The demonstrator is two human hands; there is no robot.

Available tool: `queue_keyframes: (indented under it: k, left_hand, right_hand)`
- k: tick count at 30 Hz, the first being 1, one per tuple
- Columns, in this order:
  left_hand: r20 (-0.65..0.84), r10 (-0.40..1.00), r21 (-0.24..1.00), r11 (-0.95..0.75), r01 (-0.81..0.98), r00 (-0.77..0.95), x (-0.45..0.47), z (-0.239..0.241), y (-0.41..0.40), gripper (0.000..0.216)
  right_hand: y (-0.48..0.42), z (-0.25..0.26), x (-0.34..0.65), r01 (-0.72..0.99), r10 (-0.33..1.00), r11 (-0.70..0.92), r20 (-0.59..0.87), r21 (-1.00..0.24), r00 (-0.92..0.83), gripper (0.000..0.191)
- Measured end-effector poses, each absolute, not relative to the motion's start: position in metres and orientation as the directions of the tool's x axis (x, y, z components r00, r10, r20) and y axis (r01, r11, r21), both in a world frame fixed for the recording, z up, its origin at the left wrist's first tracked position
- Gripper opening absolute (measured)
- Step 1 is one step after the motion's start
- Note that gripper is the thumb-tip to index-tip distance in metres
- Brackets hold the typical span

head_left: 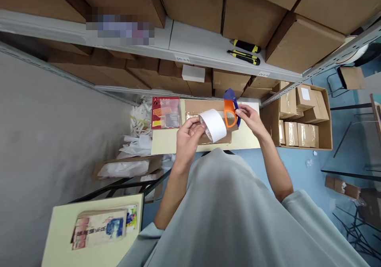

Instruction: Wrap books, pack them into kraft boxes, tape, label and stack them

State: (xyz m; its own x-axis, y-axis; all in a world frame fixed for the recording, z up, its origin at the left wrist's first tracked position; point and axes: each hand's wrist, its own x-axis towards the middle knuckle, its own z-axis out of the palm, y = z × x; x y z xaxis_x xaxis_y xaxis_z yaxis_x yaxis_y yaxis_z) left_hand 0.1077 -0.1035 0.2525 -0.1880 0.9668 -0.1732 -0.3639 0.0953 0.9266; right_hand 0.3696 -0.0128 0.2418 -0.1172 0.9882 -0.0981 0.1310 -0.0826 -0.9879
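My left hand point(188, 135) is closed round a wide white tape roll point(214, 125), held above a small pale table point(166, 142). My right hand point(249, 117) grips an orange and blue tape dispenser point(230, 110) right beside the roll. Under both lies a brown cardboard parcel point(195, 107) shiny with tape. A red printed packet point(165, 112) lies on the table's left end.
Metal shelves point(193, 41) stacked with brown boxes stand ahead, with two yellow-black cutters point(244, 51) on one shelf. An open carton of small boxes point(303, 116) sits on the blue floor at right. White bags point(138, 140) are piled at left. A nearer table point(62, 227) holds a book.
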Motion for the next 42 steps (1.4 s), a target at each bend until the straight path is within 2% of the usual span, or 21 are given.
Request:
queue_keyframes:
  k: [2,5,8,11,13,17,19,21,25,28,31,37,42]
  left_hand:
    - [-0.198,0.952,0.915,0.094,-0.392,-0.232,0.100,0.248,-0.105,0.056]
    - [-0.227,0.934,0.902,0.095,-0.420,-0.276,0.093,0.240,-0.104,0.056]
    - [-0.251,0.931,0.897,0.122,-0.425,-0.264,0.093,0.236,-0.102,0.055]
    - [-0.281,0.939,0.897,0.182,-0.404,-0.200,0.099,0.233,-0.098,0.054]
    - [-0.293,0.945,0.902,0.222,-0.371,-0.145,0.107,0.232,-0.093,0.053]
    - [-0.246,0.969,0.934,0.230,-0.273,-0.025,0.146,0.233,-0.079,0.051]
    - [-0.201,0.978,0.954,0.208,-0.216,0.054,0.180,0.236,-0.072,0.047]
    - [-0.176,0.970,0.967,0.202,-0.154,0.166,0.222,0.240,-0.069,0.045]
    - [-0.172,0.881,0.976,0.212,-0.044,0.442,0.330,0.245,-0.074,0.048]
    - [-0.159,0.773,0.983,0.181,0.026,0.614,0.426,0.243,-0.087,0.050]
    - [-0.145,0.677,0.988,0.134,0.073,0.722,0.530,0.235,-0.108,0.051]
    - [-0.112,0.500,0.993,0.028,0.113,0.859,0.730,0.232,-0.169,0.047]
    - [-0.075,0.395,0.994,-0.044,0.100,0.916,0.858,0.239,-0.190,0.048]
  right_hand:
    - [-0.001,0.220,0.359,0.198,0.969,-0.161,-0.193,-0.967,-0.154,0.067]
    - [0.009,0.193,0.345,0.340,0.952,-0.213,-0.274,-0.916,-0.140,0.050]
    - [0.010,0.178,0.337,0.537,0.963,-0.188,-0.261,-0.823,-0.063,0.033]
    - [0.003,0.175,0.339,0.668,0.984,-0.143,-0.176,-0.730,0.018,0.029]
    - [-0.008,0.182,0.347,0.644,0.994,-0.108,-0.093,-0.757,0.057,0.033]
    - [-0.060,0.219,0.375,0.376,0.986,0.003,0.065,-0.927,0.153,0.047]
    - [-0.097,0.242,0.396,0.283,0.960,0.059,0.132,-0.957,0.247,0.045]
    - [-0.135,0.259,0.421,0.259,0.919,0.119,0.205,-0.959,0.337,0.045]
    - [-0.198,0.259,0.486,0.325,0.780,0.106,0.281,-0.940,0.559,0.060]
    - [-0.236,0.239,0.552,0.314,0.616,0.019,0.258,-0.949,0.744,0.056]
    - [-0.276,0.223,0.628,0.249,0.438,0.000,0.224,-0.969,0.871,0.051]
    - [-0.354,0.220,0.772,0.112,0.129,-0.034,0.106,-0.993,0.986,0.047]
    - [-0.372,0.228,0.884,0.098,-0.015,-0.031,0.098,-0.995,0.995,0.037]
